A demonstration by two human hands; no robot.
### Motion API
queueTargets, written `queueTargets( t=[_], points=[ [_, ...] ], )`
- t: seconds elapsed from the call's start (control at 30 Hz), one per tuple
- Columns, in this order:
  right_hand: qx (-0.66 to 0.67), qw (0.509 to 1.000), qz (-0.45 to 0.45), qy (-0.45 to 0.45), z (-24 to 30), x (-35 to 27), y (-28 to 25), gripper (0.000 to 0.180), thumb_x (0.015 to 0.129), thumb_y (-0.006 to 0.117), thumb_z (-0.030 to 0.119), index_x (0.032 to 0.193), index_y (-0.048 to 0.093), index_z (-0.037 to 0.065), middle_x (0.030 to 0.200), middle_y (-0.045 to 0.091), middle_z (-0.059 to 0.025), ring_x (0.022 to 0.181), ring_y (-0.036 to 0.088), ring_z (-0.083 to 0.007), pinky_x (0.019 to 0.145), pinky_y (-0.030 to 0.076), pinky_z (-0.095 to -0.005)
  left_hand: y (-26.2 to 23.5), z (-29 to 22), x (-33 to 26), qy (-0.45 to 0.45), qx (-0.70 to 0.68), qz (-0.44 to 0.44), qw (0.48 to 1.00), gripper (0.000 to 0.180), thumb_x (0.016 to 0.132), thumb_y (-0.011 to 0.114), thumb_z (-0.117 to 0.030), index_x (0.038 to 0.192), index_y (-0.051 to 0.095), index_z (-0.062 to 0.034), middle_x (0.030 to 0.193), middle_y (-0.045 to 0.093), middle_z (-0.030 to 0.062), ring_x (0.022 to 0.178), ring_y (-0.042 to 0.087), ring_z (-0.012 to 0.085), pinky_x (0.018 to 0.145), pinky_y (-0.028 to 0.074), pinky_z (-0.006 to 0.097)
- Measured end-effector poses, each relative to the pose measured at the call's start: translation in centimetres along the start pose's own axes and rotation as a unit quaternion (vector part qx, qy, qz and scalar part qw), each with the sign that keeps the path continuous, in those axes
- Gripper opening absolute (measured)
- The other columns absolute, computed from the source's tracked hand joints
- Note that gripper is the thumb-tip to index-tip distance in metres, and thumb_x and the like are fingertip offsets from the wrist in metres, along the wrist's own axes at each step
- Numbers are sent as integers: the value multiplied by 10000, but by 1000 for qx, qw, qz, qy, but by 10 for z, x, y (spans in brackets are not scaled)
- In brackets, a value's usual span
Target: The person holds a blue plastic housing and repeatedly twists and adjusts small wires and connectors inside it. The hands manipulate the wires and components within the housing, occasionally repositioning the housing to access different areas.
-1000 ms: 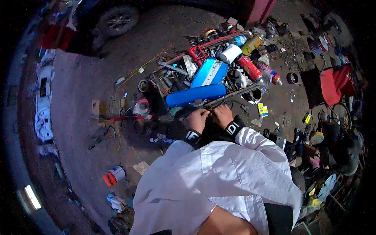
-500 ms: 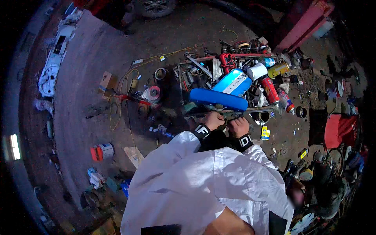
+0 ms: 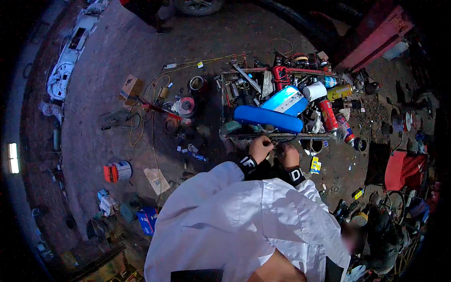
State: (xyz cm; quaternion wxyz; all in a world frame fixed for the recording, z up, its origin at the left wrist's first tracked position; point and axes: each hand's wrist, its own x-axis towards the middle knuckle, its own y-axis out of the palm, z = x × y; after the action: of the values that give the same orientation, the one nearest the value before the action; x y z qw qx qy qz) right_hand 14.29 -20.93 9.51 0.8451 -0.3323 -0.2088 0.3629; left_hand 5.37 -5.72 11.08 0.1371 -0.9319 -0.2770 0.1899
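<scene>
Rack edge [image 3: 277,136], long axis left-right, lies just ahead of both hands: left hand [image 3: 260,148] curled on it, right hand [image 3: 287,154] beside it, grip unclear, blue tank [image 3: 268,118] behind.

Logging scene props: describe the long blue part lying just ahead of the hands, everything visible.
The long blue part is a glossy, rounded, elongated body, plastic or painted by its look. It lies flat, crosswise on the cluttered metal rack, beside a blue-and-white panel. Both hands work at the rack's near edge, just short of it; contact cannot be told.
</scene>
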Motion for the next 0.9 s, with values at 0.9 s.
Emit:
queueTargets(
  t=[0.9],
  points=[
    [308,887,186,290,-7,-11,13,247,866,625,173,1064,639,25,997,659,-82,861,619,-167,754,483,-287,-18,20,-42,206,149,76,964,209,869,605,-214,1058,611,-124,1080,579,104,869,609,316,730,515,414]
  ],
)
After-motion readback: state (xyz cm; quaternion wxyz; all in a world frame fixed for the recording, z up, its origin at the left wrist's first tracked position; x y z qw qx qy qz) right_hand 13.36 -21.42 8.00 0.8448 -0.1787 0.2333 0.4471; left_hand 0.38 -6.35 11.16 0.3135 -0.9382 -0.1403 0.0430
